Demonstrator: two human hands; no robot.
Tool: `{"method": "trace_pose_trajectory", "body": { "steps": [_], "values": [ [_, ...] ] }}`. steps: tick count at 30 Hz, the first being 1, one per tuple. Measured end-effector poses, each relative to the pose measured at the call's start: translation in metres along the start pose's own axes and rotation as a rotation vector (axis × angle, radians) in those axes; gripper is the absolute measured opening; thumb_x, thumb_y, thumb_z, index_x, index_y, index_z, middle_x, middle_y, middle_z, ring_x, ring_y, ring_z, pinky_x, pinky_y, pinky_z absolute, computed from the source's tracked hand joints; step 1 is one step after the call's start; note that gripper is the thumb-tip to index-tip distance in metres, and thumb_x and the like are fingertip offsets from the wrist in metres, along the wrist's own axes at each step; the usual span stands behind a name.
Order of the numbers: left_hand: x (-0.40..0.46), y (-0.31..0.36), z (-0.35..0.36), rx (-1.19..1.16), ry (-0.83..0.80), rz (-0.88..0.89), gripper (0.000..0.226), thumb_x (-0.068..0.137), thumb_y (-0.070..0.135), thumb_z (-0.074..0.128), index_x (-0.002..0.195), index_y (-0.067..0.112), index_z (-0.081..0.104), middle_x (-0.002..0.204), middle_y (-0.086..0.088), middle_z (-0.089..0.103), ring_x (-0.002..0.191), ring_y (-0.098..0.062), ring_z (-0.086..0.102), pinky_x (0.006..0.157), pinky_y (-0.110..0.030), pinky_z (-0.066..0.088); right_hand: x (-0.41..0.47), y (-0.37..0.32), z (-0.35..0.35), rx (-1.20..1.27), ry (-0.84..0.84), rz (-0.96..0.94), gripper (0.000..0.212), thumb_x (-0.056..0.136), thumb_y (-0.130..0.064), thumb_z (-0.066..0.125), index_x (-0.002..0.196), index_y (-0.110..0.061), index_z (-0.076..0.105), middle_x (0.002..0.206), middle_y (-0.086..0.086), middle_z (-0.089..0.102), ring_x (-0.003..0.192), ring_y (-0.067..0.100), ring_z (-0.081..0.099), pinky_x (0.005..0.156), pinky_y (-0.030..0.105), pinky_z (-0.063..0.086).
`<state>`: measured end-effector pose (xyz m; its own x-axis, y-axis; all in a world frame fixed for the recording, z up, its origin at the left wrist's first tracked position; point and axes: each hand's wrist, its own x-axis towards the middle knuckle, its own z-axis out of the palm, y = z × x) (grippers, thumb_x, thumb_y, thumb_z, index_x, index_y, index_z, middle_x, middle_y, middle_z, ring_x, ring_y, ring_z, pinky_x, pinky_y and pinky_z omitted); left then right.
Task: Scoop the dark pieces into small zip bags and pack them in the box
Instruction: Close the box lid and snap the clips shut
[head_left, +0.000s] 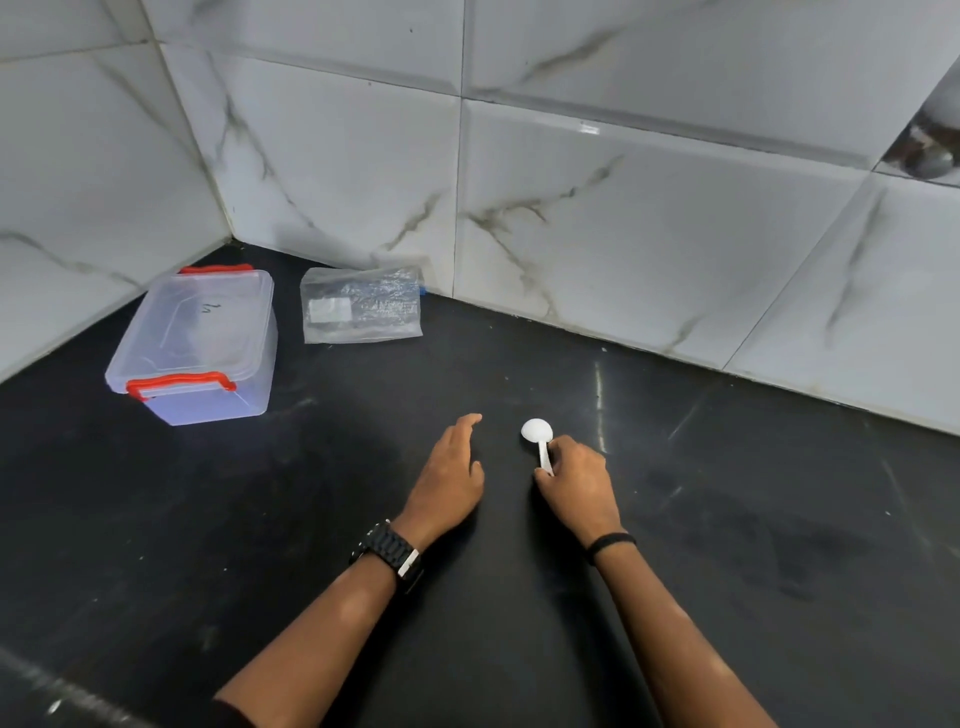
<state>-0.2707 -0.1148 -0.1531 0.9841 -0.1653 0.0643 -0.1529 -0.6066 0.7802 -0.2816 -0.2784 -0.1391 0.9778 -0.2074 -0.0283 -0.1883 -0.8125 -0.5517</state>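
Right hand (576, 483) pinches spoon (538, 439); left hand (451, 475) beside, flat

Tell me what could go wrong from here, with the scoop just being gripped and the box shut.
1. The box has its lid on with both red clips down, so nothing can be packed until it is opened.
2. The right hand pinches the white scoop low on its thin handle; it may twist.
3. No dark pieces stand out against the black counter; scooping could miss some.

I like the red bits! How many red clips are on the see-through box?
2. One red clip sits on the near end of the box, the other red clip on the far end by the wall. None other shows.
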Motion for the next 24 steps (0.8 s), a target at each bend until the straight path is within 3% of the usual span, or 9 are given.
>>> {"method": "trace_pose_trajectory", "body": {
  "steps": [3,5,13,19,24],
  "values": [
    [-0.002,-0.008,-0.019,0.002,0.051,-0.028,0.054,0.090,0.003,0.049,0.140,0.015,0.035,0.136,-0.003,0.045,0.129,-0.015,0.041,0.106,-0.022,0.031,0.003,-0.011,0.000,0.108,-0.052,0.033,0.016,0.081,-0.011,0.061,0.097,-0.010,0.060,0.085,0.005,0.066,0.077,0.019,0.060,0.061,0.021,0.043],
    [-0.004,-0.017,-0.034,0.005,0.106,-0.062,0.052,0.091,0.004,0.050,0.140,0.016,0.036,0.135,-0.002,0.045,0.128,-0.014,0.041,0.101,-0.018,0.029,0.004,-0.023,0.005,0.185,-0.099,0.010,0.018,0.081,-0.012,0.066,0.098,-0.012,0.060,0.083,0.005,0.067,0.076,0.017,0.063,0.066,0.021,0.048],
    [-0.017,-0.057,-0.098,-0.036,0.418,-0.239,0.052,0.090,0.001,0.051,0.138,0.016,0.038,0.136,-0.005,0.046,0.129,-0.015,0.042,0.101,-0.021,0.030,0.017,-0.117,0.049,0.320,-0.252,-0.161,0.017,0.080,-0.014,0.070,0.092,-0.015,0.059,0.078,-0.002,0.063,0.068,0.008,0.061,0.062,0.015,0.047],
    [-0.029,-0.082,-0.126,-0.028,0.492,-0.310,0.054,0.091,0.003,0.052,0.140,0.016,0.034,0.142,-0.006,0.043,0.131,-0.016,0.042,0.104,-0.027,0.034,0.042,-0.188,0.089,0.330,-0.292,-0.209,0.015,0.079,-0.012,0.069,0.090,-0.012,0.060,0.087,-0.001,0.058,0.066,0.006,0.056,0.056,0.013,0.040],
    [-0.030,-0.092,-0.136,-0.057,0.527,-0.329,0.054,0.092,0.001,0.052,0.141,0.016,0.033,0.145,-0.008,0.042,0.133,-0.020,0.042,0.103,-0.024,0.033,0.063,-0.227,0.113,0.278,-0.283,-0.230,0.013,0.076,-0.008,0.066,0.088,-0.008,0.062,0.095,0.004,0.063,0.085,0.022,0.062,0.078,0.030,0.052]
  ]
}}
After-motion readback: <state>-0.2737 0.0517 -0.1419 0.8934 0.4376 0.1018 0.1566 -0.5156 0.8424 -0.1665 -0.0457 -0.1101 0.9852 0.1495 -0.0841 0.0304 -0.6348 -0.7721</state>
